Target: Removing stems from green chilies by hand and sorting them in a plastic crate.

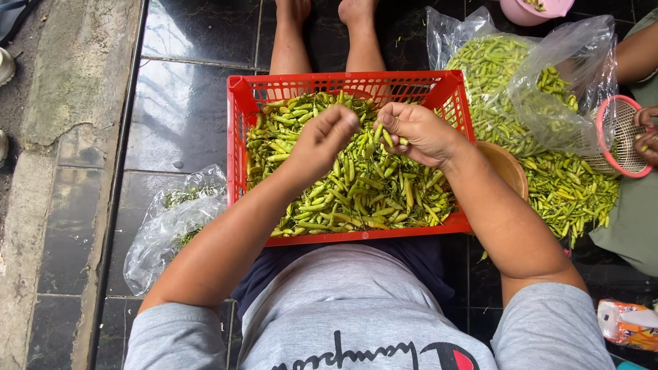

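One red crate (240, 137) of green chilies (356, 199) — two hands: left hand (322, 140) fingers clenched, right hand (421, 133) grasping several chilies.

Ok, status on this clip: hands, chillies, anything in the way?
Left hand pinched shut, contents unclear. Right hand holding green chillies over the red crate. Nothing in the way.

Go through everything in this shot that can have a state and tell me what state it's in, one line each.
Red crate: upright, filled with green chillies.
Left hand: fingers pinched together over the crate.
Right hand: closed around several chillies.
Large clear bag: open, chillies spilling onto the floor.
Small clear bag: open, nearly empty.
Pink sieve: held by another person's hand.
Brown bowl: upright, partly hidden.
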